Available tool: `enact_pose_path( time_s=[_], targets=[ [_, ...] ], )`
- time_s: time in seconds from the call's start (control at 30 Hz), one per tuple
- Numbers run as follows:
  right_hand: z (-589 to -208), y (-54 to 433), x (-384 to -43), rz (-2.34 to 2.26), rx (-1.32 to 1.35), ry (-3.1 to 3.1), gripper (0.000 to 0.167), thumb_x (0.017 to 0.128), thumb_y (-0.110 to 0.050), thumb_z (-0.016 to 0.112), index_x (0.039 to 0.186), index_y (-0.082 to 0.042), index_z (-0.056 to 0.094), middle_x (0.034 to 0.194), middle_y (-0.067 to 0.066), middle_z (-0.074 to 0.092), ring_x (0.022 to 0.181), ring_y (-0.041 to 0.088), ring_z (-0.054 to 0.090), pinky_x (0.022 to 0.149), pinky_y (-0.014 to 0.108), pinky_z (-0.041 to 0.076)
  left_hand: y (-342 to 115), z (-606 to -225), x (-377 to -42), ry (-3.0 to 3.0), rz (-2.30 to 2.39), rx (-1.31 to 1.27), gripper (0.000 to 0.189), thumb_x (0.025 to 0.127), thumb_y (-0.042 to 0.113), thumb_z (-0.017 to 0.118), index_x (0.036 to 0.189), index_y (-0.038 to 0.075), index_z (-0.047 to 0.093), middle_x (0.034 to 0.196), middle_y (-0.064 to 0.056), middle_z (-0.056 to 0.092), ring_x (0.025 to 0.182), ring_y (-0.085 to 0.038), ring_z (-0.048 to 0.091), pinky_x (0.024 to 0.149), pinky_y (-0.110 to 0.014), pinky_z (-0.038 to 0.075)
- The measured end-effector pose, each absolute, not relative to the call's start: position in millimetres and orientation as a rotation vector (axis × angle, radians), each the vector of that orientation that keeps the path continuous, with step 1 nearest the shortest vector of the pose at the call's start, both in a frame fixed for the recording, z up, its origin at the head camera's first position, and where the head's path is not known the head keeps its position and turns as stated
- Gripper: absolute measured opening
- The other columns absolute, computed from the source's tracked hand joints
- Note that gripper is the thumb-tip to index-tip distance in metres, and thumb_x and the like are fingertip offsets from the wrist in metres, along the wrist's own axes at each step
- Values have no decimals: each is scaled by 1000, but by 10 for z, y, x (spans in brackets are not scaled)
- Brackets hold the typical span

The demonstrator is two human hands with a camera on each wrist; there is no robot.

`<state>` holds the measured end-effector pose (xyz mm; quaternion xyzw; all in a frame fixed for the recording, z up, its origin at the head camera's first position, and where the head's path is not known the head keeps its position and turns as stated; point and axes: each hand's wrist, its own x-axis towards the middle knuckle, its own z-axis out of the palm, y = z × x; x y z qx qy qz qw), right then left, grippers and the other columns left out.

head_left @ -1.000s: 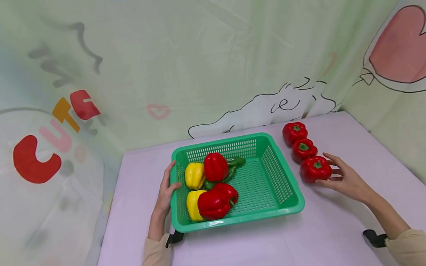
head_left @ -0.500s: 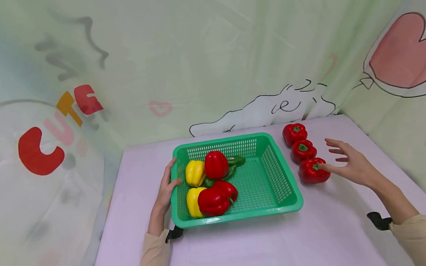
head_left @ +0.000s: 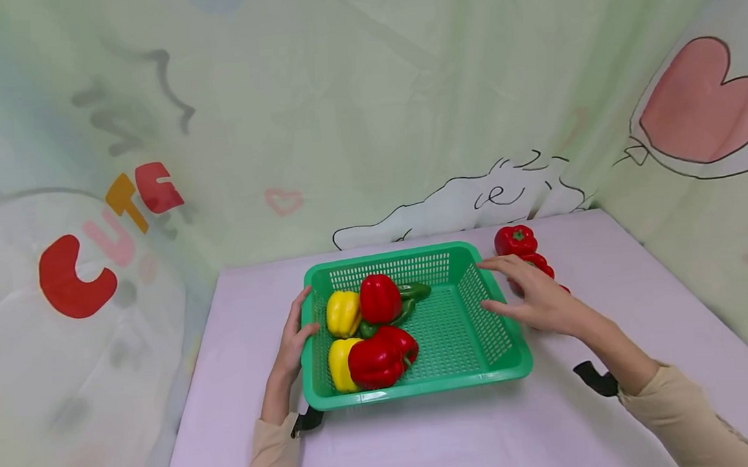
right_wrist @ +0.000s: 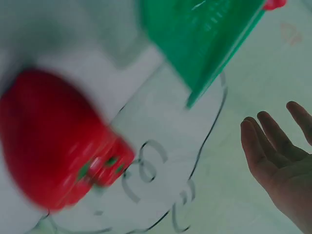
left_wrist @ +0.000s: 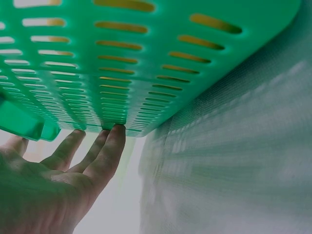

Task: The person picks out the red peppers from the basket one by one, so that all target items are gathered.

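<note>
A green plastic basket (head_left: 416, 390) stands on the table. My left hand (head_left: 289, 343) grips its left rim, thumb over the edge; in the left wrist view the fingers (left_wrist: 109, 151) touch the slotted outer wall. My right hand (head_left: 540, 300) hovers by the right rim, fingers spread and holding nothing. In the right wrist view the hand (right_wrist: 287, 170) is apart from both the basket (right_wrist: 204, 39) and a blurred red bell pepper (right_wrist: 53, 141). Red bell peppers (head_left: 515, 240) stand in a row right of the basket, the nearest mostly hidden behind my right hand.
Inside the basket's left half lie yellow bell peppers (head_left: 342, 313), red bell peppers (head_left: 379, 298) and dark green, long vegetables (head_left: 415, 291). A printed curtain (head_left: 370, 124) hangs behind the lilac table (head_left: 430, 438).
My right hand has let go of the nearest red bell pepper on the table and moved left to the basket's right rim. My left hand stays on the left rim.
</note>
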<state>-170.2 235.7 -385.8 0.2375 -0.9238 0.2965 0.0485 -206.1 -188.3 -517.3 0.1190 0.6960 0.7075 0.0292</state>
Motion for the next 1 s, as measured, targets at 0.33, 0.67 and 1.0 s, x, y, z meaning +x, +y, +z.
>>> enact_pose_path(
  time_s=[0.33, 0.67, 1.0],
  targets=[
    [-4055, 1464, -1598, 1023, 985, -2930, 64, 84, -39, 75, 138, -11, 55, 139, 7, 52, 124, 27, 51, 91, 47, 52, -1939, -5224, -2019, 2164, 2176, 344, 71, 92, 4, 47, 157, 20, 23, 161, -11, 21, 132, -35, 35, 104, -49, 37],
    [-4242, 921, -1486, 1156, 1159, -3013, 65, 85, -44, 73, 139, -14, 54, 137, 1, 51, 115, 20, 55, 85, 34, 54, -1919, -5230, -1997, 2157, 2188, 341, 70, 92, 6, 48, 157, 18, 23, 160, -13, 22, 131, -36, 37, 102, -46, 39],
    [-4340, 780, -1468, 1188, 1118, -3025, 68, 82, -41, 75, 140, -15, 51, 128, -1, 55, 107, 18, 56, 78, 28, 53, -1883, -5207, -2048, 2146, 2197, 380, 71, 92, 5, 48, 157, 18, 24, 160, -12, 22, 134, -37, 35, 107, -56, 33]
  ],
)
